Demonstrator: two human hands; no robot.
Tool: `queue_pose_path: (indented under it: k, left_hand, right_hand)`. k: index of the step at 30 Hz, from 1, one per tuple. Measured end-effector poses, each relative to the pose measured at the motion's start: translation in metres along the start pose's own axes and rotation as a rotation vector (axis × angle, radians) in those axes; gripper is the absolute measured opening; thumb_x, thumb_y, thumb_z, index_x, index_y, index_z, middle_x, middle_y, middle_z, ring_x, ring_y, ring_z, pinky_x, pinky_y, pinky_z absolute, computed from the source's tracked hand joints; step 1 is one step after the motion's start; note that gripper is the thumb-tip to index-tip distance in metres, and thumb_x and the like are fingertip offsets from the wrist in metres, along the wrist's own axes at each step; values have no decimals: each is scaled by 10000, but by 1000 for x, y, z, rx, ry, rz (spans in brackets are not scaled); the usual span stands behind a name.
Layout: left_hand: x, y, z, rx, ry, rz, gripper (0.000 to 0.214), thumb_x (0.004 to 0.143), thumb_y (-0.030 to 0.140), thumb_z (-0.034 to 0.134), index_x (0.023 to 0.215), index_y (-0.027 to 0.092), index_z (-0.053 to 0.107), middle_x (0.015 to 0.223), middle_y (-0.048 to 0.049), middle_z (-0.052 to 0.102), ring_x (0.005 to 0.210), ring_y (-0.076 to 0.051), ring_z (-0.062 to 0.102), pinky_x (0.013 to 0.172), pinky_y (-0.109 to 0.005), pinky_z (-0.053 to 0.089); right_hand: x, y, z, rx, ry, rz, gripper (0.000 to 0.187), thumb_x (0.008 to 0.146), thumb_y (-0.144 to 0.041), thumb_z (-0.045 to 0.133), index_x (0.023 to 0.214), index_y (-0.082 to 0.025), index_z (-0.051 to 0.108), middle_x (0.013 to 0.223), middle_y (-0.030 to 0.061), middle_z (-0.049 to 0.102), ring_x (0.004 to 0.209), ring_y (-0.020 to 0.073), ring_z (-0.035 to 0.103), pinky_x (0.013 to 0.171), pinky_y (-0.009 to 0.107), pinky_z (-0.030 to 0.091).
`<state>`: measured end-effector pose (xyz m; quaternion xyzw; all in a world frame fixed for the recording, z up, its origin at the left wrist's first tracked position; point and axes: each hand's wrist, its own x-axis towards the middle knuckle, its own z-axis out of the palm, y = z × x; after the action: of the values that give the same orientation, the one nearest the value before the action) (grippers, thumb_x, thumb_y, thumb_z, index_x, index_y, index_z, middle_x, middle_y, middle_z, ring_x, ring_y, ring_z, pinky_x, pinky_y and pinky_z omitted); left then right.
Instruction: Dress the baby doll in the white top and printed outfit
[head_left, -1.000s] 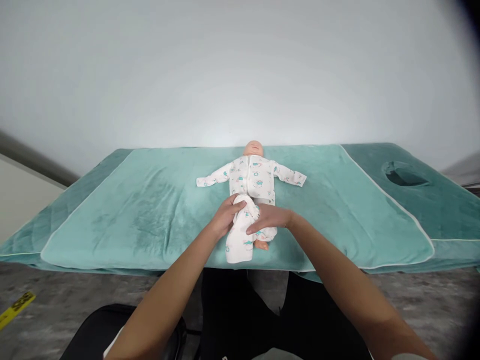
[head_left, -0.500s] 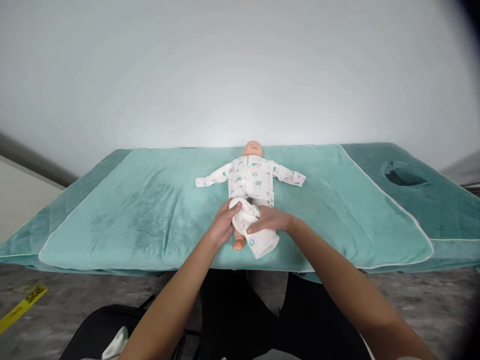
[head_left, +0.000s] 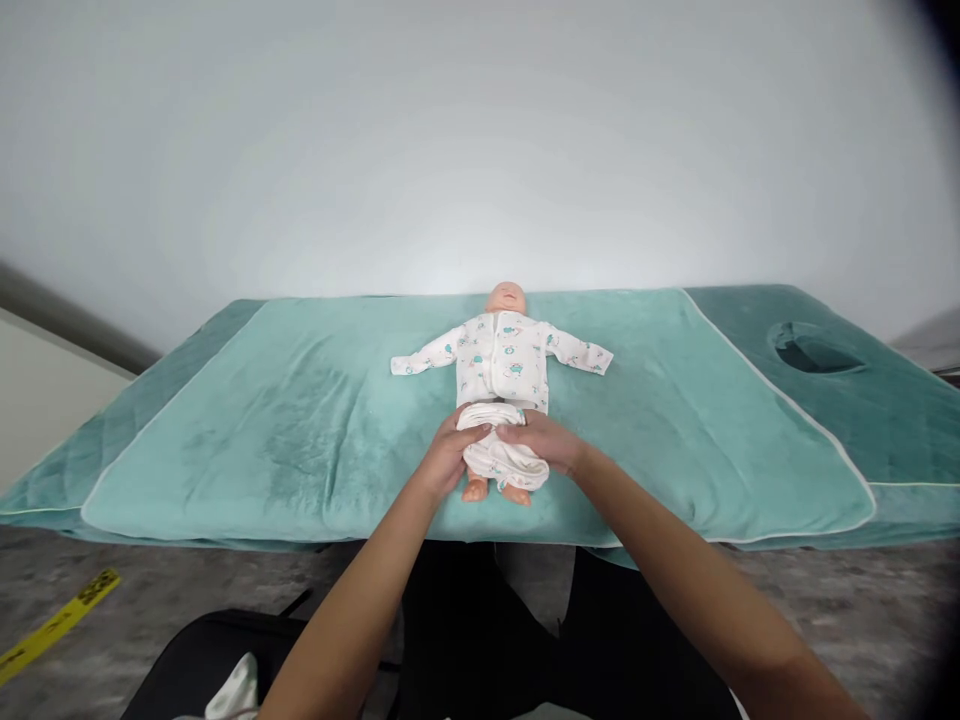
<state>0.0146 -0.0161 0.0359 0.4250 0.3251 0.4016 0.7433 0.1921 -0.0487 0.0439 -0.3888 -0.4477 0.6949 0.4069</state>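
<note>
Pants (head_left: 501, 462) on doll (head_left: 504, 350) at frame centre, feet (head_left: 475, 490) out; left hand (head_left: 448, 455) and right hand (head_left: 546, 440) grips closed on bunched waistband (head_left: 491, 412).

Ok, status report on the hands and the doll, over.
Left hand and right hand both grip the pants at the waist of the doll. Doll on its back on the towel, feet bare. Only towel around it.

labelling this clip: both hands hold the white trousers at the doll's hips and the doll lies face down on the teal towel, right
No: the head view shows the doll face up on the teal towel. The left hand and right hand do hold the white trousers.
</note>
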Motion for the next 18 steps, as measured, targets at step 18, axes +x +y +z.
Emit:
queue_pose_path:
  k: [18]
  left_hand:
    - [-29,18,15,507,22,59,650,785,276,730,1390,295,491,1269,-48,626,1098,-233,608,868,-290,496]
  right_hand:
    - [9,6,12,-71,186,-169,352,696,-374,825,977,-199,706,824,1,692,702,145,595,667,272,477]
